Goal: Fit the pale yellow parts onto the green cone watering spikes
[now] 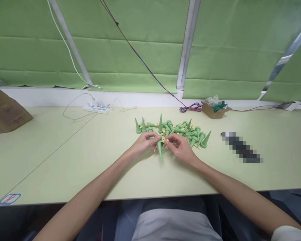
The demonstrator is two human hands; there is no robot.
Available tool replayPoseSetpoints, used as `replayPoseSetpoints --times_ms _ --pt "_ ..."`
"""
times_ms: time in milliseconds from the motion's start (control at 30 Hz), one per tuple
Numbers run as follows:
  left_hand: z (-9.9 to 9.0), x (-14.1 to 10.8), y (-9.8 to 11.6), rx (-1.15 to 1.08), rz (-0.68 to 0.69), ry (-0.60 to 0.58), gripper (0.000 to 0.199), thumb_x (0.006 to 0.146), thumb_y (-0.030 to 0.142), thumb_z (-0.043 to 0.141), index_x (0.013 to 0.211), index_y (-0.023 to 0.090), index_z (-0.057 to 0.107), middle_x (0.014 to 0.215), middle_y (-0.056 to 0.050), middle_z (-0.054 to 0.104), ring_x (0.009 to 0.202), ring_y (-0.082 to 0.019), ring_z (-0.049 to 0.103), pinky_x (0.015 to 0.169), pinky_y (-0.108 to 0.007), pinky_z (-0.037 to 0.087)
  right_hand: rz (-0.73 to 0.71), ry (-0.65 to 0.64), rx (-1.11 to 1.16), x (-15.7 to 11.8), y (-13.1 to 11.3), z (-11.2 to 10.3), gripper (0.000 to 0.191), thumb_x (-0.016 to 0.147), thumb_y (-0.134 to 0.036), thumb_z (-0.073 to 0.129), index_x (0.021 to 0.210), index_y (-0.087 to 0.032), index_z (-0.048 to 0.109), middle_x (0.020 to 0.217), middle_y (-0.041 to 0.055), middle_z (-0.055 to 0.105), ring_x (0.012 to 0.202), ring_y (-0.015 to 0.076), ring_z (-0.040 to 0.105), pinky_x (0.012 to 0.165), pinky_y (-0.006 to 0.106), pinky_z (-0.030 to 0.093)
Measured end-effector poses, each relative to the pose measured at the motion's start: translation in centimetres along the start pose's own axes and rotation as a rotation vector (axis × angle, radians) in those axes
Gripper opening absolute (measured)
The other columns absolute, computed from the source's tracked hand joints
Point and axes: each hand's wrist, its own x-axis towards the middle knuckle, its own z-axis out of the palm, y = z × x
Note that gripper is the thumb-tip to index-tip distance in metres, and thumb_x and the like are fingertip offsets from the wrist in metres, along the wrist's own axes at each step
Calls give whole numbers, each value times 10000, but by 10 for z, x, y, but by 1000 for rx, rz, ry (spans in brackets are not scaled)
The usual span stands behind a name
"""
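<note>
Between my hands a green spike point(160, 152) points down toward me, its wide end at my left fingertips. My left hand point(145, 143) is closed on that wide end. A small yellow piece point(163, 141) sits at the side of the spike's top, and my right hand point(180, 146) pinches it with thumb and forefinger. Just beyond my hands lies a pile of green spikes point(179, 130) with yellow pieces among them. Some spikes stand upright on the pale table point(130, 180), including one point(137, 125) at the pile's left end.
A small cardboard box point(214, 113) with plastic and green material stands at the back right, beside coiled wires point(192, 107). A power strip point(97, 107) is at the back left. Far left is a larger cardboard box point(8, 112). A pixelated dark object point(242, 148) lies at right.
</note>
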Motion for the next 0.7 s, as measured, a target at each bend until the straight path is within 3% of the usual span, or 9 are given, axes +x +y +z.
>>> replayPoseSetpoints --times_ms 367,700 --pt "-1 1 -1 7 2 47 294 822 416 721 729 149 641 660 7 551 555 -94 509 561 -269 439 40 -23 -23 0 -1 0 168 897 -341 584 852 -191 645 773 27 655 710 164 607 617 271 464" --pt "0 -1 4 192 12 63 334 815 477 701 769 150 646 638 5 557 530 -118 548 590 -294 447 40 -53 -97 -1 -2 0 206 921 -342 547 826 -185 642 666 1 584 595 143 512 547 264 378"
